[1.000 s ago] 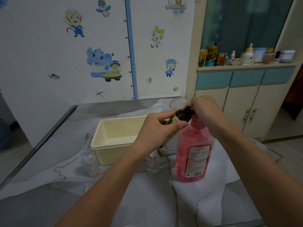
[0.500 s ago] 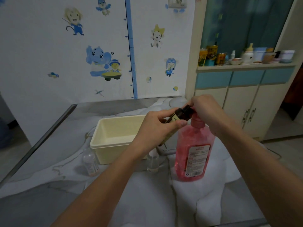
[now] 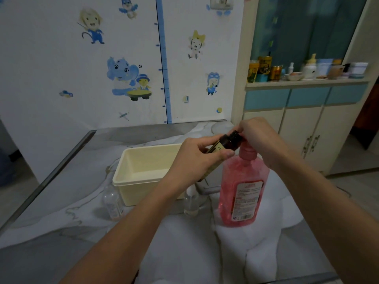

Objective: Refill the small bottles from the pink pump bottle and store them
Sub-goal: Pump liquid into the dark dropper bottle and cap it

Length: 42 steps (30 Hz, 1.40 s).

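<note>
I have the brown bottle (image 3: 223, 145) in my left hand (image 3: 196, 158), fingers and thumb curled round its body, held tilted so its dark neck points up and to the right. My right hand (image 3: 258, 136) sits at that neck, right over the pump bottle (image 3: 243, 189), with its fingers curled down over the pump head; the head itself is hidden under the hand, so I cannot tell whether I am gripping it or pressing on it. The brown bottle's mouth lies just beside the pink collar, touching or very near my right fingers.

The pump bottle stands upright on the white cloth (image 3: 205, 253), pink and label toward me. Left of it, near my left forearm, a clear bottle (image 3: 191, 202) stands upright on the cloth. Behind that is the cream bin (image 3: 143, 175), open at the top. Another clear bottle (image 3: 112, 202) stands just beside the bin's front left corner, well apart from both hands.
</note>
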Each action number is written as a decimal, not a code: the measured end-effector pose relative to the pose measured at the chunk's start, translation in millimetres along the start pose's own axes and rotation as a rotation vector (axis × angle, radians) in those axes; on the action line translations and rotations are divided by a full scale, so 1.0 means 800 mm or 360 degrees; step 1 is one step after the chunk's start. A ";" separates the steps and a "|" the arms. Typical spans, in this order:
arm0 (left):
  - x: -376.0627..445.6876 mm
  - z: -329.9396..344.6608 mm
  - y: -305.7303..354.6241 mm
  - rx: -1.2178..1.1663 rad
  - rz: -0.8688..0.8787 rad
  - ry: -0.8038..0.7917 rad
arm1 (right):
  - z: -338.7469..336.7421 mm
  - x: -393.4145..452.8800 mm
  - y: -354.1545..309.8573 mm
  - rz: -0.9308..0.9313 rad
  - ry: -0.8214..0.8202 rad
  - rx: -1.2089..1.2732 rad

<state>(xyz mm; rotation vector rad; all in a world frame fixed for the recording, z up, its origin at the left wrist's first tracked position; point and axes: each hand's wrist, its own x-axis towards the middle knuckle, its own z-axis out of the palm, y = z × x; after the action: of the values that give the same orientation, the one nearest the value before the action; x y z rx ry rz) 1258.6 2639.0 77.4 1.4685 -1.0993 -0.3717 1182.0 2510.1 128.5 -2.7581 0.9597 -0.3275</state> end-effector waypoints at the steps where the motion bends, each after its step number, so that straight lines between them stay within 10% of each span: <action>1: -0.001 0.000 -0.001 0.0000 0.0006 -0.0004 | 0.003 -0.002 0.002 -0.0007 0.0074 -0.0031; 42: 0.004 0.000 -0.017 0.0125 0.0073 -0.0007 | 0.019 -0.006 0.007 -0.0115 0.0227 -0.0359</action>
<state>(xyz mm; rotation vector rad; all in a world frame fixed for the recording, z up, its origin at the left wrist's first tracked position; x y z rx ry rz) 1265.7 2634.3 66.3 1.5093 -1.1603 -0.3025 1179.5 2510.7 111.9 -3.0139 0.9875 -0.4599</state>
